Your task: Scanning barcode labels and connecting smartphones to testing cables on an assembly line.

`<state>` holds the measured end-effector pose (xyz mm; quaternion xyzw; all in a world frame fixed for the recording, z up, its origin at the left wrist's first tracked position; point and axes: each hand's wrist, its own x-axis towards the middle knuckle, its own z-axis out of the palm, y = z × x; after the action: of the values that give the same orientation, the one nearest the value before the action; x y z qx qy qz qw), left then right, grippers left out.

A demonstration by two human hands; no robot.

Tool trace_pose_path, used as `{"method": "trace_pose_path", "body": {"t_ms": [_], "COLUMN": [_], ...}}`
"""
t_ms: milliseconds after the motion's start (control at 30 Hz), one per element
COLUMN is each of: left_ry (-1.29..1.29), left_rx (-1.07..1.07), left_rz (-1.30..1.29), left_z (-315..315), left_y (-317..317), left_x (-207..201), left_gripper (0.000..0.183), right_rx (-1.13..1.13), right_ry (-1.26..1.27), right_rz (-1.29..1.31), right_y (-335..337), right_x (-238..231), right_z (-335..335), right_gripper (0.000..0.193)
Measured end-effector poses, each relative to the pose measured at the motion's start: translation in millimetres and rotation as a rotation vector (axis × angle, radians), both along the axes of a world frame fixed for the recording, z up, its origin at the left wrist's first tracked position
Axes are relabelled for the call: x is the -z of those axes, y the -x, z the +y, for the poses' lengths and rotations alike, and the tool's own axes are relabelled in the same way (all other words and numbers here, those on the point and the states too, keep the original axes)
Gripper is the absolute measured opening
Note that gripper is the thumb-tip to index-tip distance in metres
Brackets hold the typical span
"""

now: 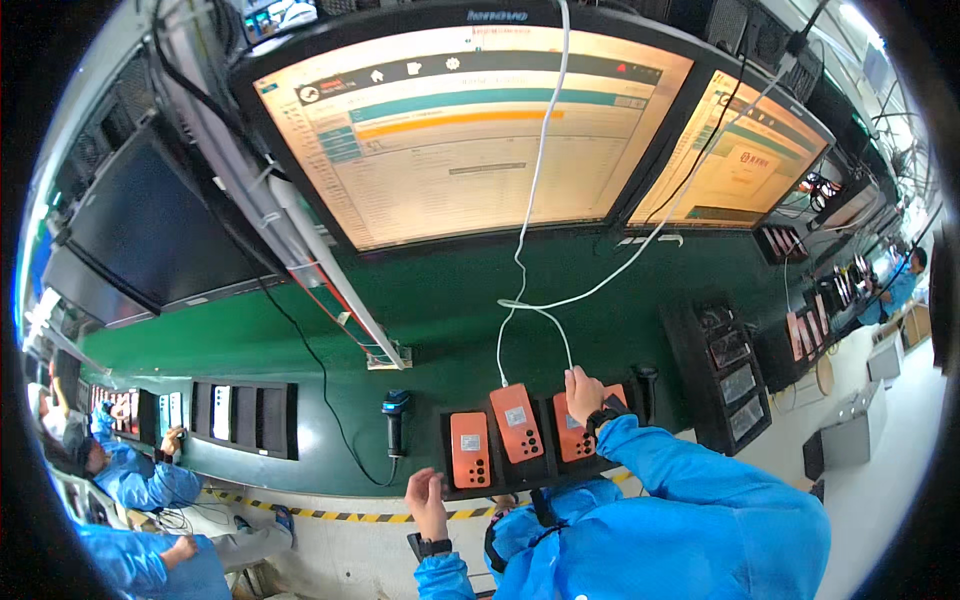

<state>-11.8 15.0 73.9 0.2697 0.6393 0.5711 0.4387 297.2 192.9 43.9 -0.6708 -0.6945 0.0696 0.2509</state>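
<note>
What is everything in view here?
Phones: at least four, orange, in front tray
Front tray: one, black, table front
White cables: two, white, above phones
Monitors: at least three, black-framed, rear and left
Scanner: one, blue-black, mid-table
Left tray: one, black, table left
Rack: one, black, table right
Table: one, green, centre
Tape: one, yellow-black, floor
Co-workers: several, blue-clothed, background
Left hand: one, bare, beside front tray
Right hand: one, bare, on cable

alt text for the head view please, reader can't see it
A person's right hand pinches a white cable at an orange phone in a black tray at a green bench's edge, left hand beside the tray. Lit monitors stand behind.
</note>
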Motion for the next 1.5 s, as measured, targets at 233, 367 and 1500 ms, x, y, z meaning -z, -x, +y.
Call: {"method": "trace_pose_path", "body": {"t_ms": [233,367,1500], "left_ry": [-0.095,-0.043,-0.064], "left_rx": [0.153,0.357,0.435], "left_rz": [-0.037,0.302,1.135], "left_z": [56.5,104.1,153.9], "left_y": [-36.5,-71.2,-98.1], "left_x": [16.3,-2.8,51.1], "left_gripper": [0.015,0.013,0.042], "right_rx": [0.055,0.209,0.516], "right_ry": [-0.155,-0.064,0.262], "right_rz": [0.145,0.135,0.441], "right_y": [-5.2,-49.7,-142.8], "right_x": [-2.4,-4.8,94.3], "right_z": [-31.1,-61.4,-178.8], "right_gripper": [0.023,0.02,0.046]}}
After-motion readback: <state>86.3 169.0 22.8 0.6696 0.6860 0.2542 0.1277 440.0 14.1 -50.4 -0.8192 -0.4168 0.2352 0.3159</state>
